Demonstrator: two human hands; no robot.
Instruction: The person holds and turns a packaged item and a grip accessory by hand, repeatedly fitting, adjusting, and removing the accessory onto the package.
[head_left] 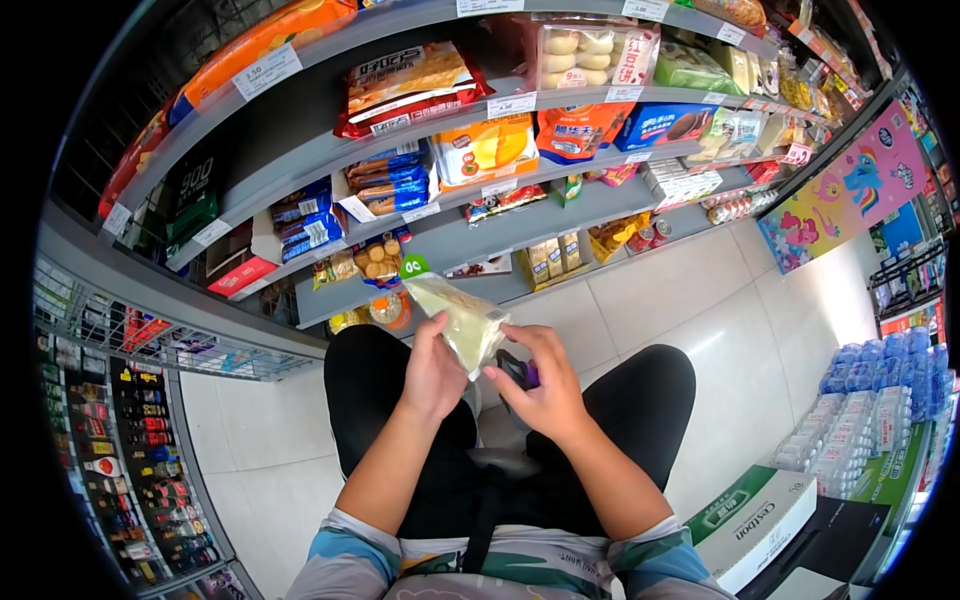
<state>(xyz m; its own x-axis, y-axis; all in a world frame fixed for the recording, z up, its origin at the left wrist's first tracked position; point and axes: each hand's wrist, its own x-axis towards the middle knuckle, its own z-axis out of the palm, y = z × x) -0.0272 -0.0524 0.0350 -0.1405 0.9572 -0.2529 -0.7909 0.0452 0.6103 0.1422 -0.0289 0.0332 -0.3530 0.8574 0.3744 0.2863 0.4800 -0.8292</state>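
In the head view I sit facing the shelves with both hands raised in front of my lap. My left hand (430, 378) is closed on a pale, triangular clear-wrapped package (458, 318) with a round green tab at its upper end. The package's contents cannot be made out. My right hand (547, 390) has its fingers curled, with the index fingertip against the package's right edge. Between its thumb and fingers sits a black and purple object (515, 370), mostly hidden by the hand, so its kind is unclear.
Curved grey shelves (420, 240) hold bagged snacks and biscuit packs in front. Bottled water packs (850, 430) and a Cestbon carton (755, 525) stand at right. On the left are a wire basket rack (190, 325) and shelves of jars (150, 470).
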